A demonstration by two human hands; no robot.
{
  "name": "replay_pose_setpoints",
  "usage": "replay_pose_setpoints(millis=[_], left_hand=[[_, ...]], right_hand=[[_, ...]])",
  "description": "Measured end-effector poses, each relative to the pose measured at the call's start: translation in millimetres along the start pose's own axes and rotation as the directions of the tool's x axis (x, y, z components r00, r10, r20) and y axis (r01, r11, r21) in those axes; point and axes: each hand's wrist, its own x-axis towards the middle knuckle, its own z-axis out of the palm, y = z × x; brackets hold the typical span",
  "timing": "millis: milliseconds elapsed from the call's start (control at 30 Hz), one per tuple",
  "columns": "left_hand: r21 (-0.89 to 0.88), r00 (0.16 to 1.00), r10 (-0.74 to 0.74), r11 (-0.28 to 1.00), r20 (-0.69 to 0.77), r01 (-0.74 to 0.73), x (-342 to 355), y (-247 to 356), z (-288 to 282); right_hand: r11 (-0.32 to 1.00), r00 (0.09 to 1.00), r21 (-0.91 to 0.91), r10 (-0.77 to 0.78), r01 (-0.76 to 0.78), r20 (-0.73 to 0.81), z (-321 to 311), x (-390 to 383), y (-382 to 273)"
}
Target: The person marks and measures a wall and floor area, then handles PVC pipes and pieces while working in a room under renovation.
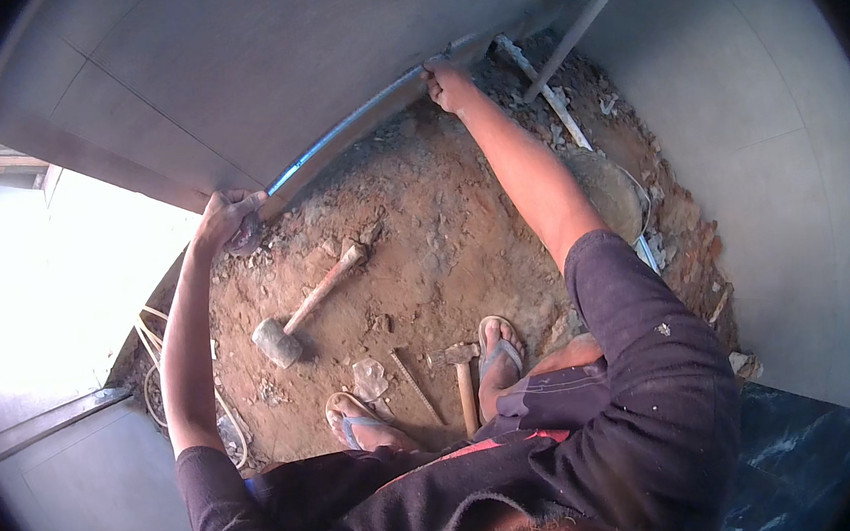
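Observation:
A long, thin, shiny strip (340, 130) runs along the foot of the grey tiled wall, pale blue where it catches light. My left hand (229, 221) grips its left end, fingers closed; a dark lump just beneath that hand is too unclear to name. With arm stretched forward, my right hand (448, 86) pinches the strip farther along, and a short length continues past the fingers. Between my arms, a mallet (277, 344) with a grey head and worn wooden handle lies on the dirt. A small hammer (464, 382) and a thin rod (415, 387) lie near my sandalled feet.
Bare, rubble-strewn earth (414, 246) lies underfoot. A pole (581, 29) leans at the far right, beside a white batten (546, 96) and a round, dusty object (599, 192). Pale cable (152, 352) loops at left by a bright opening. Grey tiled wall (768, 189) bounds the right.

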Motion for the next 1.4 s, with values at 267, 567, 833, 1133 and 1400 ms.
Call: replay_pose_setpoints(millis=[267,567,833,1133,1400], left_hand=[[0.045,0.998,0.021,0.999,0.063,-0.024,-10,-11,-14],[-0.009,1.0,-0.016,1.0,-0.024,0.016,-49,-38,-53],[0.063,0.998,-0.01,0.998,-0.061,0.014,-49,-22,-56],[0.028,0.994,0.005,1.0,-0.105,-0.002,-34,-40,-61],[0.024,0.991,0.06,0.998,-0.118,-0.058,-28,-48,-61]], right_hand=[[0.998,0.994,-0.052,-0.039,0.034,-0.1,1,12,1],[0.997,0.994,-0.057,-0.058,0.053,-0.088,-9,30,9],[0.987,0.992,-0.122,-0.116,0.108,-0.058,-16,42,4],[0.934,0.985,-0.33,-0.165,0.138,-0.055,-15,4,-1],[0.877,0.973,-0.422,-0.2,0.232,0.119,9,-60,2]])
